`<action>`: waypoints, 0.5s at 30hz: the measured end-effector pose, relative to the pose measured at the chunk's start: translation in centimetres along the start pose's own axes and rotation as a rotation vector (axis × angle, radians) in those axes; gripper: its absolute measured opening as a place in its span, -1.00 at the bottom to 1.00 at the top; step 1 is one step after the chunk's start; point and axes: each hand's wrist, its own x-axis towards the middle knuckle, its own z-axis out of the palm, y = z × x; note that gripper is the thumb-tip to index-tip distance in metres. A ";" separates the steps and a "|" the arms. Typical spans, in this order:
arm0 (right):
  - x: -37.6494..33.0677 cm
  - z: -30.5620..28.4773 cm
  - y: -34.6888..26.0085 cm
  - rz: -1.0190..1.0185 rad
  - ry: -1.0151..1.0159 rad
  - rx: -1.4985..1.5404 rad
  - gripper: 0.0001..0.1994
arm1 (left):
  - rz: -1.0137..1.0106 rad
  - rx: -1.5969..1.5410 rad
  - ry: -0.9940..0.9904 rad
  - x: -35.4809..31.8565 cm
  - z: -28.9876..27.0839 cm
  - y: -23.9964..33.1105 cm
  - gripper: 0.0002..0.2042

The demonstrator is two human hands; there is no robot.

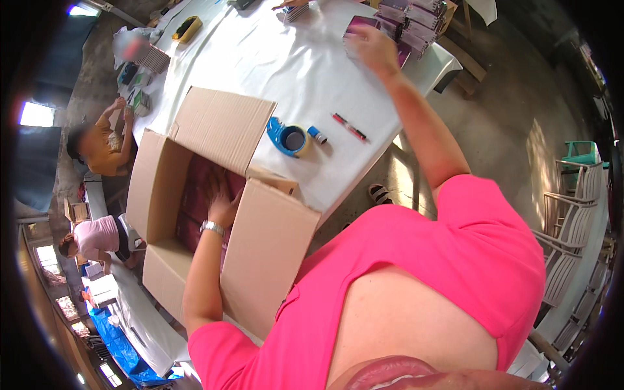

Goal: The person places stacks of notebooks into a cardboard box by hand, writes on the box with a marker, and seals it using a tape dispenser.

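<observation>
My left hand [221, 203], with a metal-band watch at its wrist, reaches down into an open cardboard box [159, 188]. Its fingers lie spread on dark red, flat-topped items [193, 207] packed inside. The arm partly covers the contents. At the far right of the table, my right arm stretches out, and my right hand [374, 51] is over a purple-covered booklet [364, 23]. That hand is smeared by motion, so its grip on the booklet is unclear. Stacks of purple spiral-bound booklets [416, 23] stand just beyond it.
On the white-covered table [260, 71] are a blue tape dispenser [286, 138], a small blue roll [317, 134] and a red pen [350, 127]. A yellow tray [186, 29] lies farther back. Co-workers [101, 146] are at the left. Chairs [569, 208] stand at the right.
</observation>
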 end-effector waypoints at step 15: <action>-3.6 2.4 21.5 1.213 0.233 0.326 -0.26 | -0.152 -0.393 -0.133 2.6 -4.8 0.2 -0.47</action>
